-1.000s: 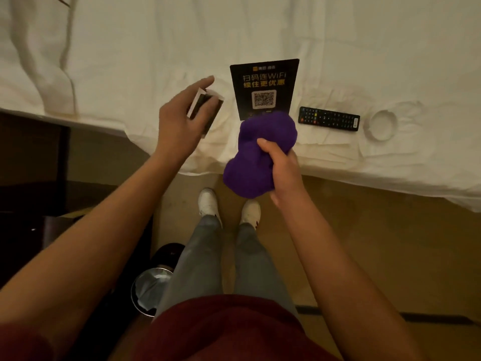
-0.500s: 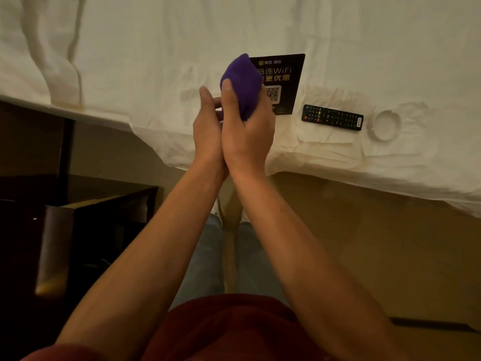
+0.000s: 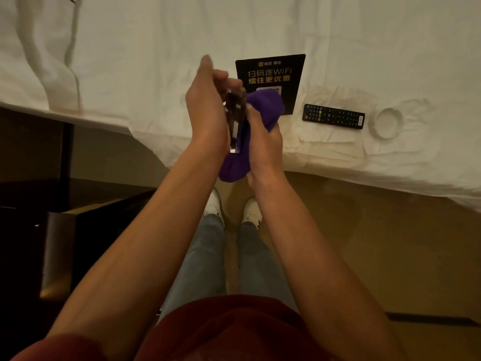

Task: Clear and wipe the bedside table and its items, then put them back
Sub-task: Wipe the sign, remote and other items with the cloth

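Observation:
My left hand (image 3: 207,110) holds a small dark card with a pale border (image 3: 235,118) upright in front of me, above the bed's edge. My right hand (image 3: 264,136) grips a purple cloth (image 3: 265,105) and presses it against the card's right face; the cloth's lower end hangs below both hands. On the white bed sheet (image 3: 338,35) behind lie a black WiFi sign with a QR code (image 3: 270,74), a black remote control (image 3: 333,116) and a pale round ashtray (image 3: 386,122). The cloth hides the sign's lower part.
The dark bedside table (image 3: 39,204) stands at the left, its glossy top edge just left of my left forearm. Tan floor runs under the bed edge to the right. My legs and white shoes (image 3: 213,204) are below the hands.
A second ago my hands were apart, the left holding the card near the bed, the right holding the cloth lower. They came together, and the cloth now sits against the card, lower than half a second ago.

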The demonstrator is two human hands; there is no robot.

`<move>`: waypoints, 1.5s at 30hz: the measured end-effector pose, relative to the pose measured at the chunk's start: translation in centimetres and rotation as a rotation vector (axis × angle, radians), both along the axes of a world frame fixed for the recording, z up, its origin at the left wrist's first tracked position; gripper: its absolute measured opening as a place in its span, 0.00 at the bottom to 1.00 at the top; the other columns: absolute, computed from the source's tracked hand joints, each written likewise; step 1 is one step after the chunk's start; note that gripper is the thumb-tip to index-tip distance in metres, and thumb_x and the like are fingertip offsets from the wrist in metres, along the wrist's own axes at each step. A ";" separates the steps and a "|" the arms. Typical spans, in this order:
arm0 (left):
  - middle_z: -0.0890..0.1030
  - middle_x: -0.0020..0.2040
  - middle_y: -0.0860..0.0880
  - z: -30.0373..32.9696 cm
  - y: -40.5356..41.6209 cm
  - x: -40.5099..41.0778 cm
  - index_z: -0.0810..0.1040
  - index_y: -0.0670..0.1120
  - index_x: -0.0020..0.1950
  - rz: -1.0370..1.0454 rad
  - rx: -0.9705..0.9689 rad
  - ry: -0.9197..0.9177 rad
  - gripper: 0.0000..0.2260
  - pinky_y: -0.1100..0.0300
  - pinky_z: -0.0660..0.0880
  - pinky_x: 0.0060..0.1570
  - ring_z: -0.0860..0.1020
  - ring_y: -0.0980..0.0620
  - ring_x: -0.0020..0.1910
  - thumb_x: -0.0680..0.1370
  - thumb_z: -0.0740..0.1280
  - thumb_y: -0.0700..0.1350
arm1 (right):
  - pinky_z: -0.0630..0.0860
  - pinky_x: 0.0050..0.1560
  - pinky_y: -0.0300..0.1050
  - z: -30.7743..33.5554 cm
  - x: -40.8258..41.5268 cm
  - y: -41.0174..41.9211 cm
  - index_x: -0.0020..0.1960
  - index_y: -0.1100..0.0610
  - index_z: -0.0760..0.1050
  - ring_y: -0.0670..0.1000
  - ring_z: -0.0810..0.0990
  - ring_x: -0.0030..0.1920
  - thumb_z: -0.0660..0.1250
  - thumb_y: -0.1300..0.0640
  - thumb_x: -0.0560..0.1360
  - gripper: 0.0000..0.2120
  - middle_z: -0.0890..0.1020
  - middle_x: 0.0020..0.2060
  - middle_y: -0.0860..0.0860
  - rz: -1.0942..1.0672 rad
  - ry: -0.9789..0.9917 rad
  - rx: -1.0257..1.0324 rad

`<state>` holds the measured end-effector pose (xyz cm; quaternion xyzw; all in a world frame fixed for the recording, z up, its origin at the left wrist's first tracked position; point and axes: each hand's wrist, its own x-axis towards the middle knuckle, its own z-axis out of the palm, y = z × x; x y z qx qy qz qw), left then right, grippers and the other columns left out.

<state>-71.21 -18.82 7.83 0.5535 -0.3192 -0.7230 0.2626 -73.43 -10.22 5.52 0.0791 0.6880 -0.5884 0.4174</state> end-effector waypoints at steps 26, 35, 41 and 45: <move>0.78 0.71 0.44 -0.5 1.6 3.3 0.71 0.45 0.77 -0.397 -0.166 0.060 0.24 0.42 0.71 0.72 0.76 0.47 0.70 0.81 0.61 0.51 | 0.81 0.60 0.54 3.2 1.6 0.6 0.68 0.51 0.75 0.50 0.82 0.59 0.66 0.50 0.82 0.15 0.82 0.59 0.51 0.071 0.336 -0.006; 0.72 0.76 0.46 0.0 4.3 3.3 0.65 0.47 0.81 -0.390 -0.134 0.055 0.29 0.45 0.67 0.76 0.72 0.50 0.75 0.80 0.60 0.53 | 0.79 0.60 0.43 2.2 -1.7 -1.6 0.70 0.53 0.74 0.46 0.80 0.59 0.65 0.51 0.83 0.16 0.80 0.60 0.51 0.025 0.492 0.111; 0.75 0.73 0.43 -0.7 3.1 2.7 0.68 0.46 0.78 -0.305 -0.081 0.031 0.26 0.44 0.70 0.74 0.75 0.46 0.72 0.82 0.59 0.53 | 0.81 0.56 0.44 2.7 2.0 1.6 0.69 0.52 0.74 0.48 0.82 0.56 0.65 0.49 0.82 0.16 0.81 0.58 0.53 0.094 0.420 0.067; 0.80 0.67 0.45 -1.5 2.6 3.8 0.74 0.49 0.73 -0.241 -0.004 0.037 0.22 0.41 0.73 0.71 0.78 0.44 0.68 0.81 0.63 0.56 | 0.82 0.56 0.51 3.3 3.8 3.8 0.68 0.48 0.74 0.47 0.81 0.57 0.66 0.46 0.79 0.18 0.80 0.59 0.50 0.232 0.438 0.046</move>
